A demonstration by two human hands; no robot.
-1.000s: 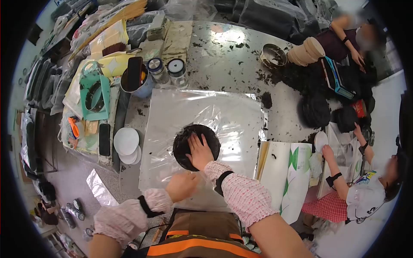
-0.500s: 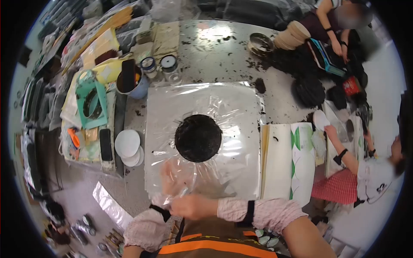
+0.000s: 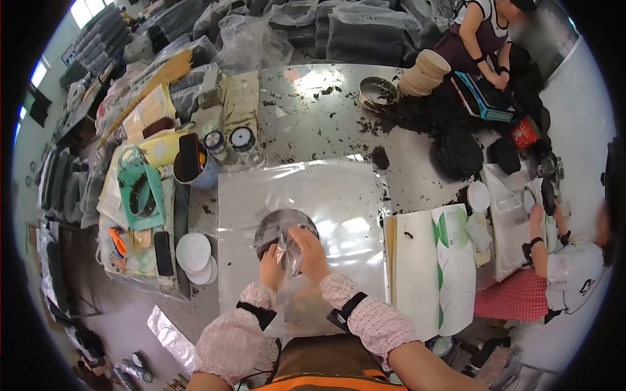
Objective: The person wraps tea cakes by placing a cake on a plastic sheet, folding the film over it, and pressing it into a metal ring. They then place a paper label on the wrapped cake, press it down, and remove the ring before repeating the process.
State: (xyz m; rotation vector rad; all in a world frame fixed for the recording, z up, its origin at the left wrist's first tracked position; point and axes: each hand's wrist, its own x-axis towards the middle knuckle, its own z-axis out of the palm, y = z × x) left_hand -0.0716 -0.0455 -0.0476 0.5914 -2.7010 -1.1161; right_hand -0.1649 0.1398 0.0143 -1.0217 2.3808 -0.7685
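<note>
Both hands work at the near middle of a white sheet (image 3: 326, 195) laid flat on a grey table (image 3: 313, 111). The left hand (image 3: 270, 267) and the right hand (image 3: 312, 253) are raised side by side, each with fingers closed in a pinch on a clear plastic film (image 3: 290, 257) held between them. The film hangs down toward the body and partly covers a dark disc (image 3: 274, 225), which lies on the sheet just beyond the fingertips.

Edges and open room:
- The sheet's left edge runs just beside two white discs (image 3: 193, 251) and a blue cup (image 3: 194, 166).
- Its far edge lies near two jars (image 3: 231, 143).
- Its right edge meets a green-printed paper stack (image 3: 437, 260).
- The right half and far half of the sheet are bare; this is the widest open area next to the hands.
- Beyond the sheet, the table carries scattered dark crumbs, a metal ring (image 3: 378, 91) and a stack of tan discs (image 3: 424, 72).
- A green frame (image 3: 140, 189) sits on the cluttered left side, well apart from the hands.
- Two other people work at the right side and far right corner, well apart from the sheet.

Change from the earlier frames:
- One second ago the right hand lay spread flat on the disc, and the left hand rested closed on the near edge of the sheet.
- Half a second ago both hands were at the near edge, gripping the film, with the disc fully uncovered.
- Now both hands have moved forward and the film reaches over the near part of the disc.
</note>
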